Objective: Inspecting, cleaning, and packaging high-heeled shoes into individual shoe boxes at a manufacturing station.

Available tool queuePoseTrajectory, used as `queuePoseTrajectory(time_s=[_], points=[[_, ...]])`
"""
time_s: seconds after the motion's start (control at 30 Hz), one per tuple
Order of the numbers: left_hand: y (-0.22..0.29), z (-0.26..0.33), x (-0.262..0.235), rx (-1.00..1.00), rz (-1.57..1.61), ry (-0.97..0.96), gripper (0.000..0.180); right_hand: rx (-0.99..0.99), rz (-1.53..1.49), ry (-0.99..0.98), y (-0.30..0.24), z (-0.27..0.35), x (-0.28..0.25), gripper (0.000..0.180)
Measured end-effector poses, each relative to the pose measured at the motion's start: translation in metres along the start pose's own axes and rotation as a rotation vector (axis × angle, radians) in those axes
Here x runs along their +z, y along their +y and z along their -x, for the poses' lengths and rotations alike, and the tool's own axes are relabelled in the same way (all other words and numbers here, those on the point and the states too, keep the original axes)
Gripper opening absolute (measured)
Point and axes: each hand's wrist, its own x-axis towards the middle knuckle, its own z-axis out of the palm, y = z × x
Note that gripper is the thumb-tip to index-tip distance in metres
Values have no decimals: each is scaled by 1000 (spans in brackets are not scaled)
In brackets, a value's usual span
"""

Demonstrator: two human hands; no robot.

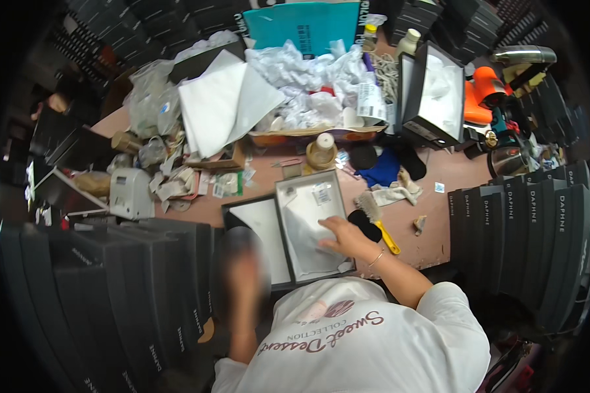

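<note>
The open box (pixel 338 193), long axis near twelve-to-six, lay toward nine o'clock from the nearer right hand (pixel 347 238), fingers spread; the blurred left hand (pixel 244 272) showed no readable grip.

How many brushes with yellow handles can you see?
1. The yellow-handled brush lies just right of the open grey box, near the right hand. More could be hidden under other things.

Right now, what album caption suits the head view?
A right hand over white paper in an open grey box, yellow-handled brush nearby, the left hand blurred.
</note>
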Motion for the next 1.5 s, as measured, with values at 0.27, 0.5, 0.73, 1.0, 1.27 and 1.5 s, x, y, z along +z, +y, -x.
queuePoseTrajectory(time_s=[0.27,0.5,0.73,1.0,1.27,1.5], points=[[23,-17,30,34,-2,-64,26,-247,147,534,-29,-85,-187,23],[48,-10,41,125,74,-99,29,-702,886,611,-60,-268,-118,19],[33,15,26,46,95,61,25,-683,815,429,-76,-325,-119,9],[107,-80,-24,464,-130,450,83,-1166,706,192,-210,-220,-133,10],[74,-28,20,-359,1247,142,30,-968,315,421,-173,-93,-52,33],[35,37,3,-549,1185,125,35,-435,-71,-49,-134,5,8,18]])
